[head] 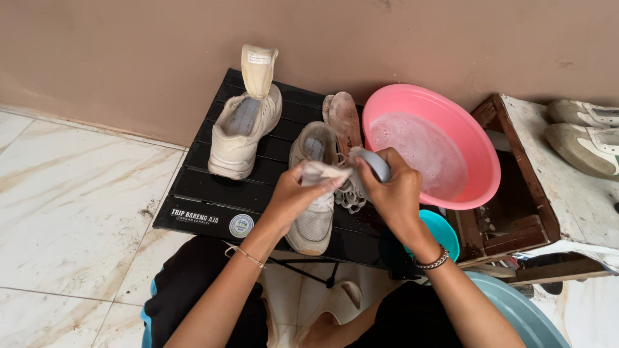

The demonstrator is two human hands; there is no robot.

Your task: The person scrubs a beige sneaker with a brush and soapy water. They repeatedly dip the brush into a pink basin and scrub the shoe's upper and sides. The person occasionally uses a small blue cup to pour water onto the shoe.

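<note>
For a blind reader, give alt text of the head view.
Two hands work on a white sneaker on a black table: left hand holds its tongue, right hand grips a grey brush. Beside: pink basin of suds.

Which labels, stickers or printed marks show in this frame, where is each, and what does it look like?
White rectangular tag: on the raised cream tongue of the far white sneaker, small dark print.
White lettering strip: near front edge of the black slatted folding table, two lines.
Round sticker: right of the lettering, white with blue-green centre.
No screens or packages.
</note>
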